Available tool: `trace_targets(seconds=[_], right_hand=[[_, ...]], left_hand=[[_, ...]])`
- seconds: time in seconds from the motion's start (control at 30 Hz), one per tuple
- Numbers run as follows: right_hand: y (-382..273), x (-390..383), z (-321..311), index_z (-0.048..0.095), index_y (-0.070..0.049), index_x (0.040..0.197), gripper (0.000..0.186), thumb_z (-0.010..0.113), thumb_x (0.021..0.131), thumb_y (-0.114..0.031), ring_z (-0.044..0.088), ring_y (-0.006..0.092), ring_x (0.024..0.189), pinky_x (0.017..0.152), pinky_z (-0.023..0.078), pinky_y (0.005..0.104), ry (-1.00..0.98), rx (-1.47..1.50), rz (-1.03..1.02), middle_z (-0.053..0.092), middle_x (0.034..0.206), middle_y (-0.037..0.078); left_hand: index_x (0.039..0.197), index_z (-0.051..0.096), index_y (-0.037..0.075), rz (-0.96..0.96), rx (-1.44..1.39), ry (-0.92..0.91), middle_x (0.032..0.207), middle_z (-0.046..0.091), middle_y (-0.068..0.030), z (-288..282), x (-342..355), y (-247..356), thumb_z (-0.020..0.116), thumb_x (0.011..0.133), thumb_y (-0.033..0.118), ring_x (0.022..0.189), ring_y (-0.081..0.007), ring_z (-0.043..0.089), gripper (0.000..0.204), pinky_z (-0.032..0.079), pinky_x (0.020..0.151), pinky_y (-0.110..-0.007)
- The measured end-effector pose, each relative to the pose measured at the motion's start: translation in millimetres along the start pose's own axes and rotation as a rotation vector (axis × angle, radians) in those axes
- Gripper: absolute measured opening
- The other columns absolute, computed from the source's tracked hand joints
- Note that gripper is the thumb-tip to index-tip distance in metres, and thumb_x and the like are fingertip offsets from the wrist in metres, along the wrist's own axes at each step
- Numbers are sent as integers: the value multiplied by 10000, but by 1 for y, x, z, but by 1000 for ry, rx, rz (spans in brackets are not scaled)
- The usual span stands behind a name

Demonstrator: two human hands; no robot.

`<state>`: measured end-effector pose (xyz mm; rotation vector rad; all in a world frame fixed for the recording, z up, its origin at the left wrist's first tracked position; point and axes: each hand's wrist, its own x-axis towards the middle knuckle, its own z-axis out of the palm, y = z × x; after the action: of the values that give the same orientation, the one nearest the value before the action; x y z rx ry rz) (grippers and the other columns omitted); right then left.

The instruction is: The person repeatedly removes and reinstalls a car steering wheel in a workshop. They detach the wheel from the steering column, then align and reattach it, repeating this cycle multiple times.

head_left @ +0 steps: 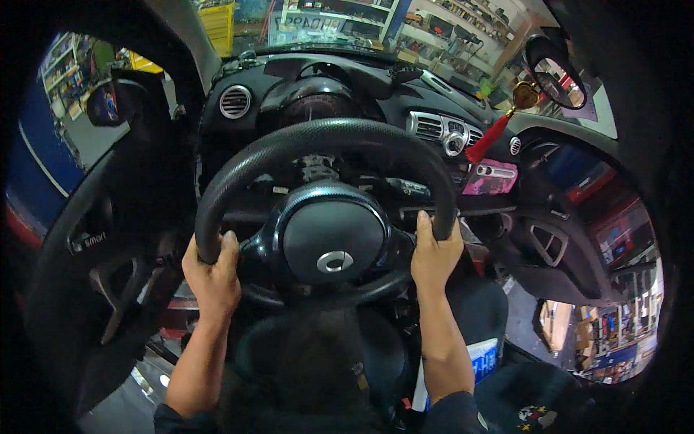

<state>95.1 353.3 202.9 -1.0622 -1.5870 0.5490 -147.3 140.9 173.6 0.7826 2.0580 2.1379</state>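
Observation:
A black steering wheel (329, 134) with a textured rim and a round hub stands in front of me in a car. My left hand (213, 271) grips the rim at its left side, the thumb lying up along the inner edge. On the opposite side my right hand (436, 253) is wrapped around the rim, its thumb also pointing up. Fingers of both hands are mostly hidden behind the rim. Behind the wheel, the dark instrument cluster (314, 105) shows under its hood, and the steering column (318, 168) looks uncovered.
Both doors, the left door (108, 267) and the right door (553, 246), stand open. A red tassel (489, 137) hangs by the rear-view mirror (555, 72). A pink panel (489, 179) sits in the dashboard. Blue-and-white packaging (483, 358) lies by my right forearm. Workshop shelves (463, 29) stand beyond the windshield.

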Motion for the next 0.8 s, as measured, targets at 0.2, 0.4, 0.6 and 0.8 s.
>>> trace_targets(seconds=[0.2, 0.4, 0.6, 0.8], right_hand=[[9, -9, 2, 687, -1, 1029, 160, 767, 1011, -138, 636, 128, 773, 718, 509, 329, 13, 33, 99, 694, 844, 36], [9, -7, 4, 688, 6, 1050, 153, 754, 1022, -130, 631, 151, 761, 710, 503, 342, 21, 40, 73, 684, 841, 55], [6, -7, 4, 695, 29, 1068, 189, 739, 1013, -146, 682, 235, 781, 746, 530, 394, 49, 20, -17, 730, 881, 135], [13, -8, 3, 671, 37, 997, 252, 743, 995, -205, 710, 337, 781, 750, 540, 449, 58, 33, 0, 723, 838, 182]], left_hand=[[949, 655, 26, -9, 18, -16, 820, 592, 53, -5, 4, 0, 751, 1012, 102, 746, -39, 511, 138, 409, 680, -241], [979, 662, 28, -8, -39, -26, 832, 599, 61, -1, 4, 5, 755, 1018, 75, 739, -29, 520, 111, 416, 667, -229], [972, 687, 6, 33, -19, -19, 832, 639, 46, 0, 3, 8, 742, 1021, 101, 762, -43, 548, 120, 442, 690, -243], [963, 673, 10, 75, 86, 2, 772, 618, 17, 1, 4, 9, 750, 1011, 161, 725, -83, 557, 176, 462, 684, -289]])
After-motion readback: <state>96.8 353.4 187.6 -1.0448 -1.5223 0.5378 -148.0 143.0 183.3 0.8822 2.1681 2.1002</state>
